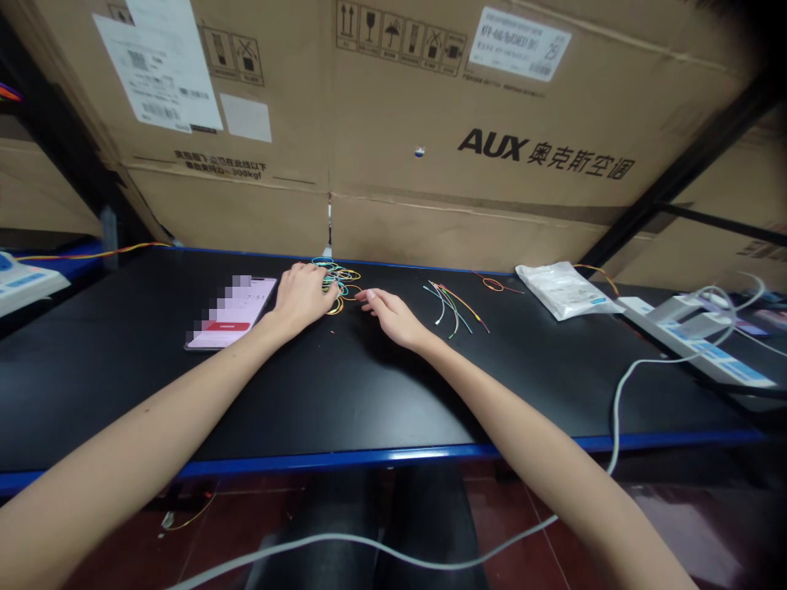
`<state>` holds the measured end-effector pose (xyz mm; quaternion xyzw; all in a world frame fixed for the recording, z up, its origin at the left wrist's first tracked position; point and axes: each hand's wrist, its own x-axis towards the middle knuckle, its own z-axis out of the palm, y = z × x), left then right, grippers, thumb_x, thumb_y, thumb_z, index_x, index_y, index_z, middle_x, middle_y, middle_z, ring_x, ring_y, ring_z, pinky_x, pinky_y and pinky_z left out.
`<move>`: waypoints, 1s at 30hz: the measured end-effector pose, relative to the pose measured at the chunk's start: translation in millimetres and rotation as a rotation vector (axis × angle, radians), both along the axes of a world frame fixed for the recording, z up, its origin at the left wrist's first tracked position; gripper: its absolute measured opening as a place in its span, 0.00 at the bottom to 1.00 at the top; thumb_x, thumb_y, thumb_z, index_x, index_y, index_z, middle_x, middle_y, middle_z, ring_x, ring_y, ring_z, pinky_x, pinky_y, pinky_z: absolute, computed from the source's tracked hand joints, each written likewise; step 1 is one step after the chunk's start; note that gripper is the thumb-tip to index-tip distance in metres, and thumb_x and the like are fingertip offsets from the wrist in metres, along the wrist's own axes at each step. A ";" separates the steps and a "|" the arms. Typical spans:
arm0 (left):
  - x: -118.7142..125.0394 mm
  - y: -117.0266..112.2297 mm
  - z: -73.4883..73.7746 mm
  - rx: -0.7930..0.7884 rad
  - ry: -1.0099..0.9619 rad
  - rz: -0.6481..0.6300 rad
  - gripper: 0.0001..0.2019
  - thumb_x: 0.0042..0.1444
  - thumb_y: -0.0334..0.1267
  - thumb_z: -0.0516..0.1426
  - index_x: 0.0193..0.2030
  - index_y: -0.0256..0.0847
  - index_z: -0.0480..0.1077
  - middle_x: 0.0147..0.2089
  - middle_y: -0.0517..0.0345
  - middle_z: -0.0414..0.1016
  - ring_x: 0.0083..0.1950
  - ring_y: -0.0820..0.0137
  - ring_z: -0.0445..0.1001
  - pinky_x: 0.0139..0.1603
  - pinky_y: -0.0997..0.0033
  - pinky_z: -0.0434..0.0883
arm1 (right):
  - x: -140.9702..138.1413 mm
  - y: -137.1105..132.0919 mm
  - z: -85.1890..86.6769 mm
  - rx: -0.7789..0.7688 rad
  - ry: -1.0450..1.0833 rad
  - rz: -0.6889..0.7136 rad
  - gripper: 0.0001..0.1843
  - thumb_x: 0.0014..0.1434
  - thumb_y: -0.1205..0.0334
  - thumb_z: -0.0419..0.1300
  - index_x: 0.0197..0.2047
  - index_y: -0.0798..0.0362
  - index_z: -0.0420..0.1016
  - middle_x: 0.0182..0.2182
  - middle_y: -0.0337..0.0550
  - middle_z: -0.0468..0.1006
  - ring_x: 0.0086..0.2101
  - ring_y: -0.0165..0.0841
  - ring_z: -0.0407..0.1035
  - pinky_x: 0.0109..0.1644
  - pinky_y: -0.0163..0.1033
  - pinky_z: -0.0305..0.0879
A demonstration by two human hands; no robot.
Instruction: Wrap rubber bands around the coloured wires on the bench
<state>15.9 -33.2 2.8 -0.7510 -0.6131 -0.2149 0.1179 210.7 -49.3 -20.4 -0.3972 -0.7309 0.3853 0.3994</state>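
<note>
A tangle of thin coloured wires (pixel 344 274), mostly green and yellow, lies near the back edge of the black table. My left hand (pixel 304 293) rests on its left side, fingers bent down over the wires and partly hidden. Just to the right, my right hand (pixel 393 318) pinches the end of a thin orange-red wire that leads out of the tangle. Several short loose wires (pixel 455 307) in white, green, yellow and red lie spread to the right of that hand. A phone (pixel 237 315) with a lit screen lies left of my left hand.
Behind the table (pixel 381 393) stands a large cardboard box (pixel 393 106). A white plastic packet (pixel 562 288) and a power strip (pixel 701 340) lie on the right. A white cable (pixel 618 410) hangs over the front edge. Another white strip (pixel 28 279) sits far left.
</note>
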 end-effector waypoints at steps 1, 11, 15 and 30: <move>0.1 -0.3 0.0 0.003 0.002 -0.013 0.18 0.60 0.43 0.51 0.47 0.34 0.75 0.50 0.40 0.77 0.54 0.50 0.70 0.54 0.52 0.66 | -0.1 0.0 -0.1 0.002 0.001 0.001 0.23 0.68 0.47 0.47 0.47 0.53 0.76 0.44 0.47 0.77 0.43 0.34 0.71 0.53 0.43 0.64; -1.1 2.6 -2.2 -0.011 -0.050 -0.051 0.18 0.60 0.43 0.52 0.49 0.34 0.75 0.51 0.39 0.76 0.55 0.49 0.70 0.56 0.51 0.67 | -0.2 0.2 -0.3 0.010 -0.007 0.003 0.23 0.68 0.47 0.47 0.47 0.54 0.76 0.44 0.47 0.77 0.43 0.33 0.71 0.54 0.43 0.64; -1.6 5.2 -2.5 -0.017 -0.096 -0.053 0.19 0.60 0.43 0.52 0.51 0.34 0.74 0.53 0.39 0.75 0.56 0.50 0.71 0.56 0.51 0.67 | -0.3 -0.2 0.6 0.014 -0.025 0.005 0.23 0.69 0.48 0.46 0.48 0.55 0.75 0.45 0.49 0.77 0.44 0.34 0.71 0.54 0.43 0.65; -13.0 63.9 13.8 -0.281 0.017 -0.104 0.36 0.57 0.63 0.50 0.61 0.35 0.65 0.61 0.38 0.71 0.63 0.49 0.68 0.59 0.54 0.65 | -0.7 3.4 -3.4 0.062 -0.016 0.016 0.23 0.69 0.48 0.45 0.47 0.54 0.74 0.44 0.47 0.77 0.43 0.34 0.71 0.52 0.42 0.65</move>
